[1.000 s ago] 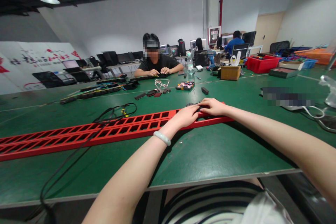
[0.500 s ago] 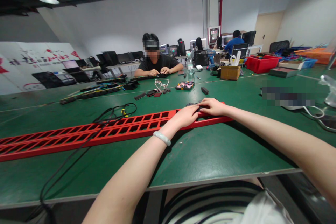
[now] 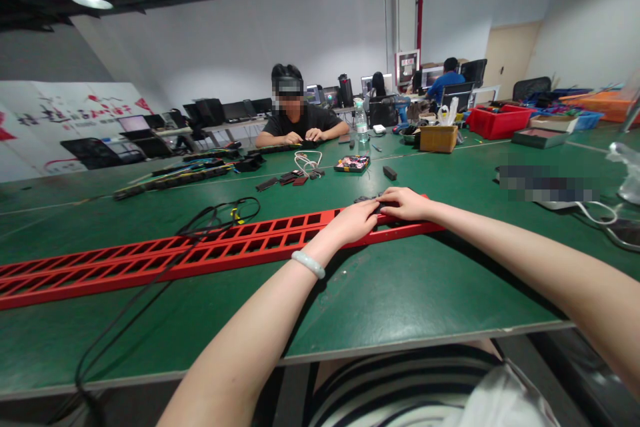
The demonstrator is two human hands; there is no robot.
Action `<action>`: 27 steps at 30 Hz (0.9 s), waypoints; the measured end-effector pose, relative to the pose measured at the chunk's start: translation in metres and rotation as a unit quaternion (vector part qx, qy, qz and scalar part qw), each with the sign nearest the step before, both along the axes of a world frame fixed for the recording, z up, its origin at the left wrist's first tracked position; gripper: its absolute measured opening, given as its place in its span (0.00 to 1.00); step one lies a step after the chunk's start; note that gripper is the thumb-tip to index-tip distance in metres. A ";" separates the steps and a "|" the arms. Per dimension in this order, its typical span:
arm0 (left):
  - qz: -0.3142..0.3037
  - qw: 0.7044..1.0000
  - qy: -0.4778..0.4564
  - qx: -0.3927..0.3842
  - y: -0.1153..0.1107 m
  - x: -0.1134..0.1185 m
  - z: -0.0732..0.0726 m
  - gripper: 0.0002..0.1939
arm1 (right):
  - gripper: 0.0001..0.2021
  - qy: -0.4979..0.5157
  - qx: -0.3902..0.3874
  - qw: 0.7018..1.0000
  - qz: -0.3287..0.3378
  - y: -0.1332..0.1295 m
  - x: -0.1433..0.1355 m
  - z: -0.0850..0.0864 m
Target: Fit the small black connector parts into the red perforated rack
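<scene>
A long red frame [image 3: 280, 250] with two rows of rectangular openings lies across the green table. At its right end, my left hand [image 3: 357, 219] rests with fingers closed together on a small dark part [image 3: 367, 199]. Beside it, touching at the fingertips, my right hand [image 3: 404, 204] is bent over dark pieces at the same end of the frame. What exactly the fingers of either hand hold is too small and covered to make out. A black cable [image 3: 197, 233] crosses the frame left of my hands.
Beyond the frame lie a small tray of parts [image 3: 352, 164], a black block [image 3: 389, 173], a white cable [image 3: 309, 161] and dark strips [image 3: 267, 183]. A bottle [image 3: 361, 121], a cardboard box [image 3: 439, 139] and a red bin [image 3: 500, 121] stand farther back. A person sits opposite.
</scene>
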State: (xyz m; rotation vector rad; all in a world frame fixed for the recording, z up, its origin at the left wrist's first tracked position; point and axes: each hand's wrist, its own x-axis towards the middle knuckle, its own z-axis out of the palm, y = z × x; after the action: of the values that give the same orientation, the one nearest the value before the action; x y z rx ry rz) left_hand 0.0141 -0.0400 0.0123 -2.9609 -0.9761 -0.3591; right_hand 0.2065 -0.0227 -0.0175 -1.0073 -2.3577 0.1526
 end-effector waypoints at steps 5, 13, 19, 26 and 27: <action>-0.001 1.000 -0.001 -0.002 0.000 0.000 0.000 0.22 | 0.16 -0.009 0.008 1.000 0.007 -0.002 -0.001 0.002; 0.000 1.000 -0.003 -0.007 0.001 0.000 0.000 0.22 | 0.15 -0.014 0.004 1.000 0.005 -0.005 -0.002 0.004; 0.011 1.000 0.002 -0.008 0.000 0.000 0.000 0.21 | 0.15 -0.007 -0.002 1.000 0.005 -0.006 -0.003 0.005; 0.005 1.000 -0.001 -0.003 0.001 -0.001 -0.002 0.21 | 0.16 -0.020 0.012 1.000 -0.004 -0.007 -0.004 0.005; 0.003 1.000 0.000 -0.002 0.002 -0.001 -0.002 0.21 | 0.16 -0.024 0.022 0.999 -0.006 -0.007 -0.005 0.005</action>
State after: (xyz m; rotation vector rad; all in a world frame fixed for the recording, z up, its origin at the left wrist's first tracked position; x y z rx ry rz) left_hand 0.0130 -0.0382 0.0106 -2.9613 -0.9869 -0.3565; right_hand 0.2019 -0.0300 -0.0125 -1.0138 -2.3883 0.0717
